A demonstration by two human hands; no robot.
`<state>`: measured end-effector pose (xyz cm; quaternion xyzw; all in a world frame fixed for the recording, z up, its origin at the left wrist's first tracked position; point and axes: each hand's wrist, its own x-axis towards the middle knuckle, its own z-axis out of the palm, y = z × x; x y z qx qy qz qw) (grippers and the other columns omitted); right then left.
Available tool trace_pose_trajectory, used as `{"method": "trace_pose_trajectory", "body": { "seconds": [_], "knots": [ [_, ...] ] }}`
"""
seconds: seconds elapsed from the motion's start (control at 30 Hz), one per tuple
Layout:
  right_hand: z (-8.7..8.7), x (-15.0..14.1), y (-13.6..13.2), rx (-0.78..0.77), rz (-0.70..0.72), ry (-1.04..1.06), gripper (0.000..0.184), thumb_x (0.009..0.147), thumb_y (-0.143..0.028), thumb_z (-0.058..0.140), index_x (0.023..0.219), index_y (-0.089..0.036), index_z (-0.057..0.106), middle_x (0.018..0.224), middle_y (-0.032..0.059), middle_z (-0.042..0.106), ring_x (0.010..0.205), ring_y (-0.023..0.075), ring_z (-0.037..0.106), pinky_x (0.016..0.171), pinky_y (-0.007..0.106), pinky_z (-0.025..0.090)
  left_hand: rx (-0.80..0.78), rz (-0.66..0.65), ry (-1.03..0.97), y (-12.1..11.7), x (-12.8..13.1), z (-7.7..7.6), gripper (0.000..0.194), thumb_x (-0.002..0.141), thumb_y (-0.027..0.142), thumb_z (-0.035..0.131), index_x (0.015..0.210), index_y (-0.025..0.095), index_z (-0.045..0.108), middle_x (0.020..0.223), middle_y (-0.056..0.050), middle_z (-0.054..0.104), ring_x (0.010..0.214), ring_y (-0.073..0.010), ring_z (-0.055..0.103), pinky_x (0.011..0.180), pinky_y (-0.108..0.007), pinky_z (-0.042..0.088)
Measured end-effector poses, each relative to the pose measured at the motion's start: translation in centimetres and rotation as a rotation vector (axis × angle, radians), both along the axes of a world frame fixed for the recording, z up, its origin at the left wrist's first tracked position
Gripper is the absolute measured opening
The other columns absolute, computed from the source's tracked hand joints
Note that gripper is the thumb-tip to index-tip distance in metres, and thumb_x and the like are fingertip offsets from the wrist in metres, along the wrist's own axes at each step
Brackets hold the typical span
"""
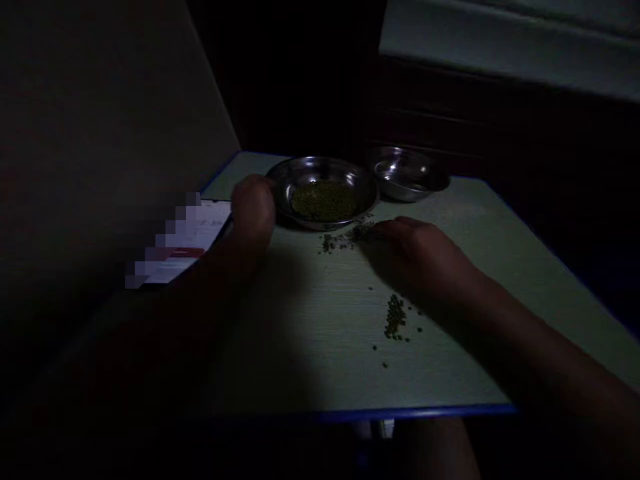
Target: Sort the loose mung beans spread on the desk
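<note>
A steel bowl [360, 187] holding small green beans [323, 200] stands at the back of a pale table [310, 347]. My left hand [253, 210] rests against the bowl's left rim, fingers curled on it. My right hand [420, 250] lies flat on the table just right of a loose scatter of beans [345, 237] in front of the bowl, its fingers stretched toward them. A second small heap of beans [395, 317] lies nearer to me, beside my right forearm.
A second steel bowl [407, 175], with nothing visible in it, stands right of the first. A white paper with a red mark [185, 247] lies at the table's left edge. The table has a blue rim [400, 413]. The room around is very dark.
</note>
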<state>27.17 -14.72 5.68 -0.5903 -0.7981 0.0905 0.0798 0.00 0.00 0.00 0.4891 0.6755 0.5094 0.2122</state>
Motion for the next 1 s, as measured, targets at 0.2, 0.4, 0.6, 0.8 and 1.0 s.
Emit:
{"method": "trace_pose_trajectory", "body": {
  "seconds": [0.2,0.4,0.6,0.8,1.0],
  "knots": [
    [-0.6,0.6,0.5,0.047,0.047,0.002,0.063,0.108,0.003,0.066,0.164,-0.015,0.089,0.149,0.0225,0.093,0.131,0.0392,0.092,0.111,0.043,0.066,-0.025,0.005,-0.114,0.1,0.0,-0.2,0.017,0.096,0.015,0.07,0.085,0.027,0.069,0.111,-0.006,0.088,0.137,-0.0358,0.08,0.125,-0.052,0.064],
    [-0.7,1.5,0.3,0.065,0.132,0.046,0.059,0.105,0.003,0.067,0.151,-0.02,0.095,0.142,0.0185,0.096,0.123,0.0345,0.093,0.104,0.039,0.066,-0.019,0.007,-0.159,-0.9,0.5,0.5,0.021,0.095,0.011,0.067,0.082,0.028,0.068,0.11,-0.008,0.086,0.132,-0.0351,0.081,0.128,-0.05,0.061],
    [-0.5,0.9,-0.1,0.06,0.072,-0.014,0.06,0.108,0.001,0.067,0.157,-0.02,0.093,0.141,0.0182,0.097,0.121,0.0345,0.092,0.1,0.039,0.064,0.006,-0.027,-0.14,0.3,-0.5,-0.5,0.008,0.089,0.035,0.08,0.086,0.03,0.075,0.111,-0.011,0.087,0.139,-0.0442,0.08,0.117,-0.054,0.069],
    [-0.3,0.1,0.0,0.05,0.052,-0.073,0.056,0.113,0.0,0.063,0.157,-0.018,0.093,0.143,0.0203,0.096,0.124,0.0353,0.092,0.1,0.039,0.064,-0.01,0.007,-0.141,0.4,-0.2,-0.6,0.01,0.091,0.029,0.079,0.083,0.03,0.074,0.11,-0.009,0.087,0.137,-0.0413,0.082,0.122,-0.055,0.066],
    [-0.6,0.5,0.3,0.08,0.078,-0.065,0.057,0.11,0.001,0.065,0.155,-0.019,0.093,0.143,0.0201,0.097,0.125,0.0362,0.093,0.103,0.041,0.067,-0.019,0.014,-0.138,-0.3,0.3,0.1,0.018,0.095,0.016,0.069,0.083,0.029,0.07,0.116,-0.009,0.091,0.139,-0.0373,0.082,0.129,-0.053,0.063]
  ]
}}
